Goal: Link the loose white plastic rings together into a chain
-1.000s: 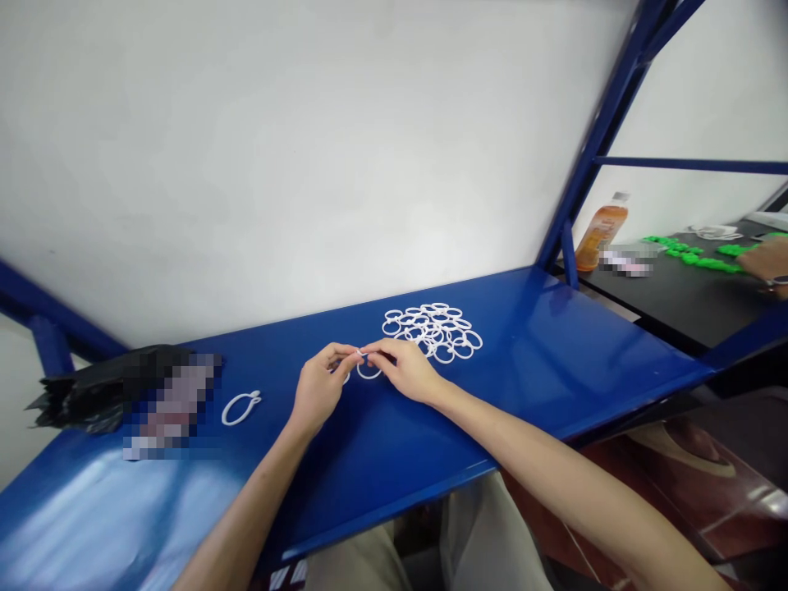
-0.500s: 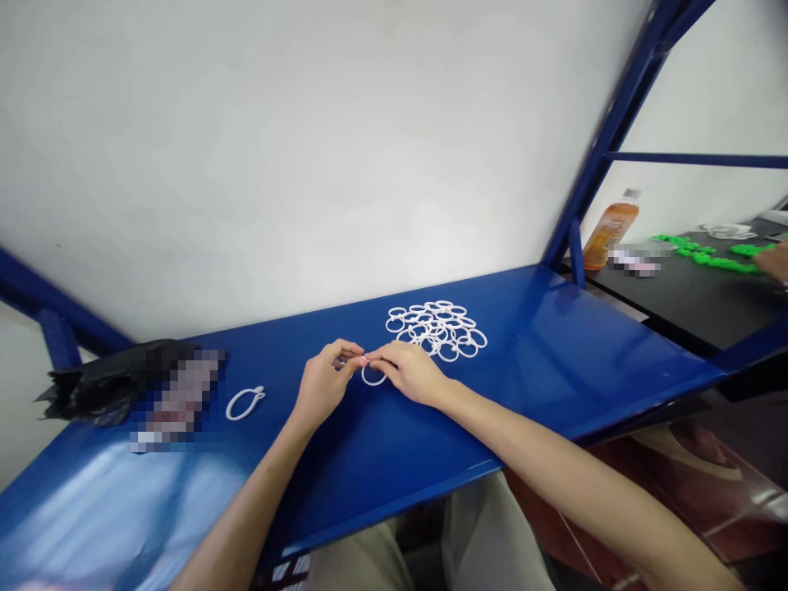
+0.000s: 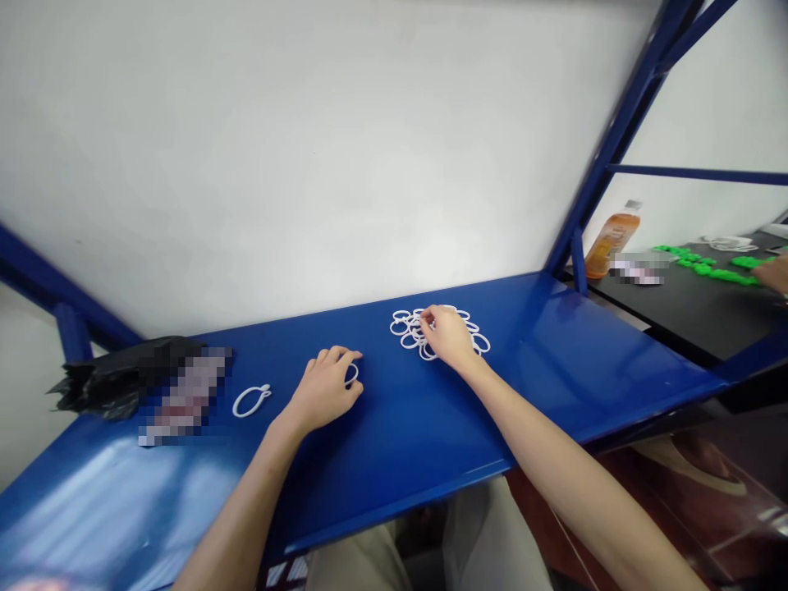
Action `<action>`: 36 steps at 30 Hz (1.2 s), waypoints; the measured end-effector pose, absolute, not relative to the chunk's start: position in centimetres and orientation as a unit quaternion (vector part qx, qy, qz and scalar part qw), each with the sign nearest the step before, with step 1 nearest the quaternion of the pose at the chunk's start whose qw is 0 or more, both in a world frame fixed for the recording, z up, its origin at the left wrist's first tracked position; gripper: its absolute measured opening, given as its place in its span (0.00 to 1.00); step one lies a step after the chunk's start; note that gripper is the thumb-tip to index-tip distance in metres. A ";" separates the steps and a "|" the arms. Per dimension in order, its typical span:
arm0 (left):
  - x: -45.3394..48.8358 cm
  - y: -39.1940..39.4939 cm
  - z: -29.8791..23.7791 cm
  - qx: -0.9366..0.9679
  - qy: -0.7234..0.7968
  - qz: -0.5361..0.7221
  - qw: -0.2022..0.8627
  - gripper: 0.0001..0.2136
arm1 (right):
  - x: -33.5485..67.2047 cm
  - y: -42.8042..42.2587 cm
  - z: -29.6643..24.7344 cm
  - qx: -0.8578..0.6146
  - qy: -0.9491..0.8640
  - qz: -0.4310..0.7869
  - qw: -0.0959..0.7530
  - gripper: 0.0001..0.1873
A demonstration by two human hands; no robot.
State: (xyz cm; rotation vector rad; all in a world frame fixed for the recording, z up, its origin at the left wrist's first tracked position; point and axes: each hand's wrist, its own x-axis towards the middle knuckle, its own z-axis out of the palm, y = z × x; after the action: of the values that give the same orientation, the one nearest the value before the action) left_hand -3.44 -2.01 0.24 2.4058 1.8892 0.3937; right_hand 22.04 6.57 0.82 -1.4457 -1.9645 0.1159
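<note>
My left hand (image 3: 327, 386) is low over the blue table, its thumb and fingers apart. A small white plastic ring (image 3: 353, 375) shows in the gap between them, partly hidden by the hand. Over a pile of similar white rings (image 3: 403, 328) is my right hand (image 3: 444, 332), its fingertips drawn together at a ring on the pile's left part. The palm covers the middle of the pile. A separate white ring with a small knob (image 3: 251, 400) lies left of my left hand.
The blue table (image 3: 394, 460) meets a white wall behind. At its left end lie a black plastic bag (image 3: 116, 382) and a blurred-out packet. Beyond the blue frame post, a black table (image 3: 689, 308) bears an orange drink bottle (image 3: 612, 242), green pieces (image 3: 702, 267) and another person's hand (image 3: 772, 275).
My hands have parted. The left hand has shifted slightly left and opened, the ring moving along with it. My right hand has let go of that ring and moved right onto the pile.
</note>
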 end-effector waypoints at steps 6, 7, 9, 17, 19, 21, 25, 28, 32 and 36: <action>-2.5 -1.9 0.1 0.791 0.596 0.132 0.034 0.20 | 21.0 7.5 0.5 -0.582 -0.762 -0.024 0.284 0.10; -2.2 -1.9 0.1 0.792 0.594 0.136 0.035 0.19 | 20.8 7.6 0.4 -0.580 -0.765 -0.039 0.277 0.11; -1.8 -1.8 0.0 0.792 0.592 0.148 0.037 0.18 | 20.8 7.6 0.3 -0.576 -0.768 -0.065 0.271 0.13; -1.9 -2.5 0.4 0.789 0.594 0.150 0.047 0.23 | 21.8 6.0 0.7 -0.533 -0.780 -0.078 0.319 0.13; -2.0 -2.6 0.5 0.783 0.607 0.132 0.042 0.23 | 21.7 5.5 0.8 -0.506 -0.795 -0.059 0.330 0.11; -2.1 -2.5 0.4 0.781 0.610 0.126 0.041 0.22 | 21.5 4.9 0.8 -0.475 -0.811 -0.033 0.340 0.11; -2.0 -2.1 0.2 0.777 0.601 0.176 0.061 0.21 | 20.5 3.5 0.8 -0.384 -0.862 0.040 0.329 0.10; -1.8 -1.9 0.3 0.762 0.598 0.223 0.105 0.19 | 19.5 2.6 0.6 -0.299 -0.900 0.089 0.306 0.15; -1.4 -2.0 0.9 0.750 0.575 0.276 0.175 0.14 | 18.2 2.1 -0.2 -0.281 -0.905 0.113 0.298 0.12; -1.1 -2.1 1.0 0.741 0.567 0.294 0.205 0.15 | 18.0 2.4 -0.5 -0.331 -0.879 0.136 0.315 0.07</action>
State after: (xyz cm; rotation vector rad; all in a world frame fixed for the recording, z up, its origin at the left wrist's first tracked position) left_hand -1.10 -2.06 1.03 2.0668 1.5817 0.8184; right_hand 18.03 2.38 -0.55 -0.8727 -2.3167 0.3596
